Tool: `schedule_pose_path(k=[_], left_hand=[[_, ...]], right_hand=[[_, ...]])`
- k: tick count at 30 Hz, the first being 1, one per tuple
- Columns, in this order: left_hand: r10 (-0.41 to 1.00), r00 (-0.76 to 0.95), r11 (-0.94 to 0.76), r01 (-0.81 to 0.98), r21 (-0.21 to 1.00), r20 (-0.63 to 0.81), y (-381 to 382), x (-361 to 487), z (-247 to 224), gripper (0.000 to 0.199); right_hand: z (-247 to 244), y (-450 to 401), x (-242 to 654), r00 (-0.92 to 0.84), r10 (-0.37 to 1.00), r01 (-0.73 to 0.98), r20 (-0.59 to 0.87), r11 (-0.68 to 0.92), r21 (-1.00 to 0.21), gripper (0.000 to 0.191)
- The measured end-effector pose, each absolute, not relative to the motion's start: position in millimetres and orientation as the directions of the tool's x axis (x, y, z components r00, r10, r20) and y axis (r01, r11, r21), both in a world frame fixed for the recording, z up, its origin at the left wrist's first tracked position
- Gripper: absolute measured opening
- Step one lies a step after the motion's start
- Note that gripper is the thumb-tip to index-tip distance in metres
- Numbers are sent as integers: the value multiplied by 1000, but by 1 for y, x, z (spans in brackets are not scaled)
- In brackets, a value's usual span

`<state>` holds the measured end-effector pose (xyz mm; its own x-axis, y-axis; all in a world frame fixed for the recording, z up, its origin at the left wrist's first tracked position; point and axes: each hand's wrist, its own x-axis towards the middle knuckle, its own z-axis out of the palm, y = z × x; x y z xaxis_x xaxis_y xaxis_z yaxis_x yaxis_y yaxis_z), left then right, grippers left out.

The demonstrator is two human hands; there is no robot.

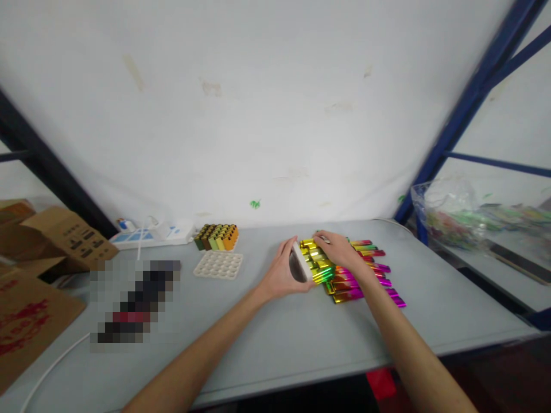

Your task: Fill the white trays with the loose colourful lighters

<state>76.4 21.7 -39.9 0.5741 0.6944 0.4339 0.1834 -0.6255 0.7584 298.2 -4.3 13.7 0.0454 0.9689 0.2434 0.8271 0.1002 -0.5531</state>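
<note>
My left hand (284, 272) grips a white tray (302, 261) tipped up on its side, thumb below and fingers over the top. Shiny gold and green tubes (318, 258) stick out of the tray's right face. Curled at the upper end of these tubes is my right hand (338, 248); its fingertips press on a tube there, partly hidden. Under and beyond my right forearm lie several loose shiny tubes (344, 295) in gold, red and magenta, spread in a rough fan on the grey table (258, 350).
Left of my hands lies a white tray with round hollows (218, 265). Behind it stands a block of green and orange tubes (216, 237). A power strip (181, 234), cardboard boxes (69, 235) and a blurred-out dark item (142, 298) are farther left. Blue shelf posts (456, 120) rise at right.
</note>
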Motion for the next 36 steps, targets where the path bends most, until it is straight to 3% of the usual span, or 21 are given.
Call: schedule_pose_path(k=[4, 9, 14, 23, 36], left_hand=[[688, 587, -623, 175, 762, 427, 23, 75, -41, 126], [686, 593, -626, 186, 757, 421, 21, 74, -38, 125], [691, 584, -631, 199, 750, 426, 20, 74, -37, 123], [688, 586, -629, 188, 754, 427, 22, 73, -39, 123], [690, 581, -645, 221, 732, 433, 20, 67, -32, 121]], right_hand=[[5, -8, 312, 103, 962, 744, 252, 93, -662, 35], [-10, -7, 325, 232, 938, 478, 256, 120, -870, 43], [-17, -11, 331, 297, 916, 403, 268, 135, -905, 46], [-26, -17, 344, 360, 861, 526, 359, 130, -841, 48], [-17, -23, 337, 256, 869, 707, 423, 130, -695, 49]])
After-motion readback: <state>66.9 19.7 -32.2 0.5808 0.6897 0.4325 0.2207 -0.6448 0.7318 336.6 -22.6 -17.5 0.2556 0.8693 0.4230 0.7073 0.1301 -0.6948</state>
